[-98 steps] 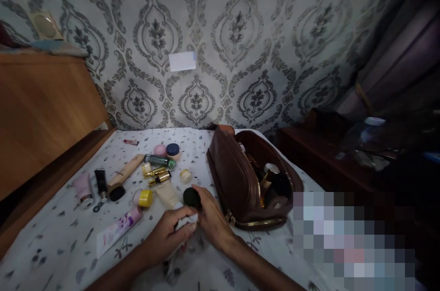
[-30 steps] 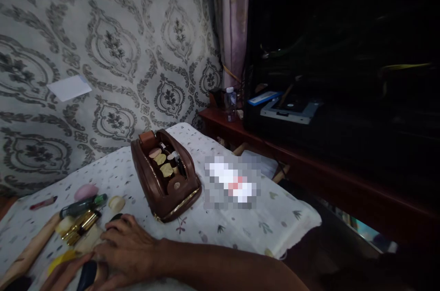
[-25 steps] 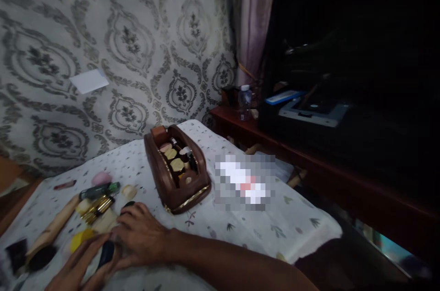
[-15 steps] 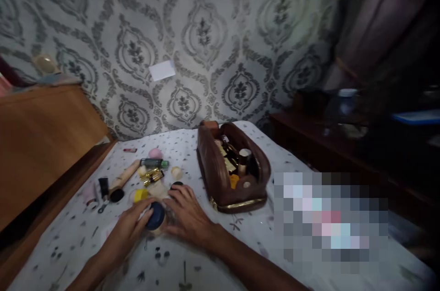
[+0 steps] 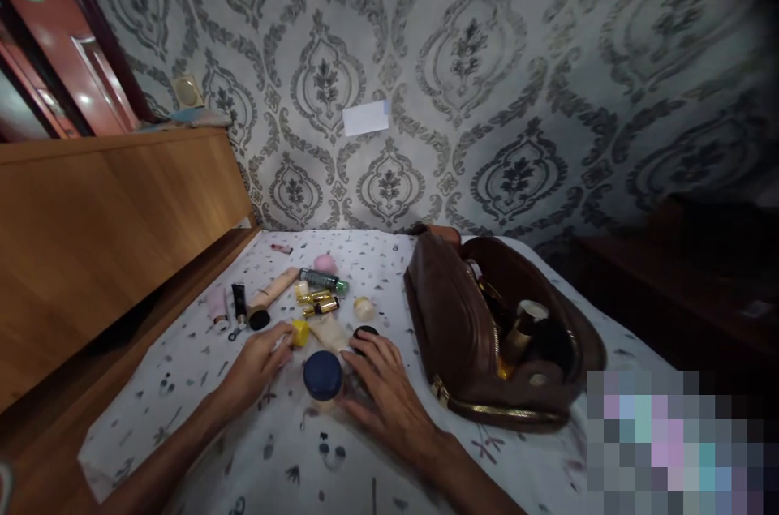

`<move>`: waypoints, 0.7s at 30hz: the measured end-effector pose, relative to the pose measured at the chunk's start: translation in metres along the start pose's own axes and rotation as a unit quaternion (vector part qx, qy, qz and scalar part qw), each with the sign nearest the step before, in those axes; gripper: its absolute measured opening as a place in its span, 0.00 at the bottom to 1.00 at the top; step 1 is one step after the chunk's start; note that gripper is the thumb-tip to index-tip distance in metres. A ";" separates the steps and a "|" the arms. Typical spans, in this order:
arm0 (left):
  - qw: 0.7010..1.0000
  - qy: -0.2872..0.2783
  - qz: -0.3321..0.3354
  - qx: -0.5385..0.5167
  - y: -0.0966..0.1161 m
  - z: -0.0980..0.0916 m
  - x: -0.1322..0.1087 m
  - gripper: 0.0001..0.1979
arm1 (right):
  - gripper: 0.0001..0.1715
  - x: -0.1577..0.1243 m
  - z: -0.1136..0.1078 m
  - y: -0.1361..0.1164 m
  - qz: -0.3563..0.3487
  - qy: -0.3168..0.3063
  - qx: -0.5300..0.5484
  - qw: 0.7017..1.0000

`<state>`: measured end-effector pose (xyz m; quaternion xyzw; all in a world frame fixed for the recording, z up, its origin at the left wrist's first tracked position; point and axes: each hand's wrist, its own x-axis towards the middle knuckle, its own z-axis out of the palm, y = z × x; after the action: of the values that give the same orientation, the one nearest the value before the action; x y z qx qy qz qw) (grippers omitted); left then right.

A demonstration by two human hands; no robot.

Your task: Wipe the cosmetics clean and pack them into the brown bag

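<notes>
My left hand (image 5: 259,362) has its fingers closed around a small container with a yellow lid (image 5: 300,332); the hand hides its body. A jar with a navy lid (image 5: 323,375) stands upright between my hands. My right hand (image 5: 386,389) is open beside that jar, its fingertips resting over a dark round item (image 5: 366,332) that they partly cover. A cream-coloured tube (image 5: 330,332) lies just behind the jar. Past it are small gold-topped bottles (image 5: 320,306), a green-capped bottle (image 5: 322,281) and a small cream-coloured pot (image 5: 363,308).
An open brown cosmetic bag (image 5: 450,312) with items inside stands at the right on the patterned sheet (image 5: 243,450). A beige tube (image 5: 277,288), a black tube (image 5: 239,304), a pink tube (image 5: 217,306) and a pink sponge (image 5: 324,263) lie at the left. A wooden panel (image 5: 122,215) borders the left side.
My left hand has let go of the navy-lidded jar and moved to the yellow-lidded container. The view has turned left, so the bag appears farther right and larger.
</notes>
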<state>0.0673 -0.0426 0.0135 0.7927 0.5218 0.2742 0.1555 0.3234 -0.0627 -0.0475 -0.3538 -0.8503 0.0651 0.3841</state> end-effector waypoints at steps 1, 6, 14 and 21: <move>1.000 0.016 -0.004 0.006 -0.005 -0.005 0.005 0.18 | 0.28 0.000 0.000 0.000 -0.005 0.006 0.000 1.000; 0.990 0.128 -0.057 0.022 -0.044 -0.036 0.032 0.20 | 0.26 0.000 0.000 0.002 -0.005 0.016 -0.010 1.000; 0.965 0.223 -0.129 0.038 -0.096 -0.079 0.048 0.22 | 0.21 0.002 0.000 0.002 -0.009 0.034 -0.010 0.999; 0.979 0.178 -0.086 0.049 -0.082 -0.053 0.054 0.21 | 0.15 0.002 0.001 0.005 0.074 0.091 0.005 0.993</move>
<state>-0.0086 0.0381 0.0272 0.6901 0.6201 0.3705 0.0443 0.3246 -0.0574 -0.0491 -0.4181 -0.7832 0.0647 0.4556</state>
